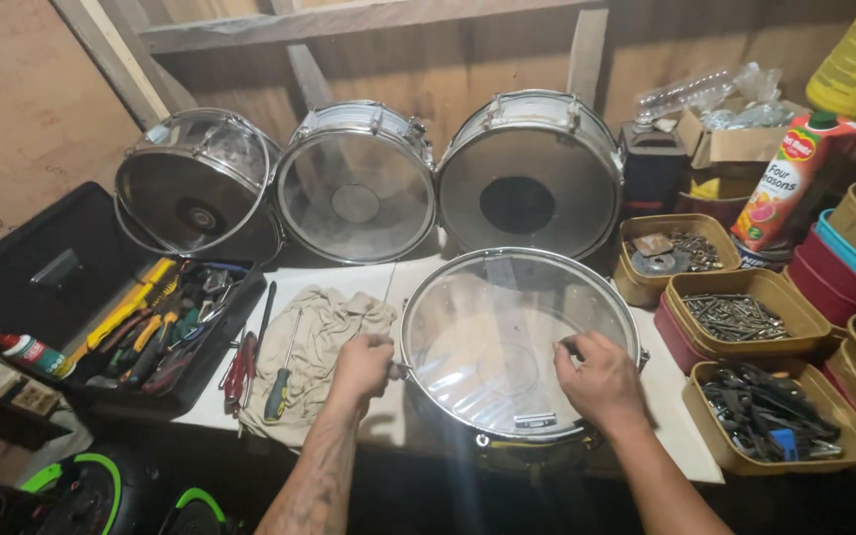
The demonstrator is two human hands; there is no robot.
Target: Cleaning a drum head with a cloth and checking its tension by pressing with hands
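Observation:
A silver snare drum [507,297] with a clear head lies flat on the white table [671,411] in front of me. My left hand [363,365] is closed at the drum's left rim, on a small part I cannot make out. My right hand [600,376] rests on the clear head at the right, fingers curled near the rim. A beige rag [329,327] lies just left of the drum, under my left hand. On the rag is a green-handled screwdriver [278,386].
Three more drums [357,183] lean against the wooden back wall. An open black toolbox [156,327] with several tools sits at the left. Red pliers [241,367] lie beside the rag. Tan tins [740,317] of screws and bits, and a juice carton [790,178], crowd the right.

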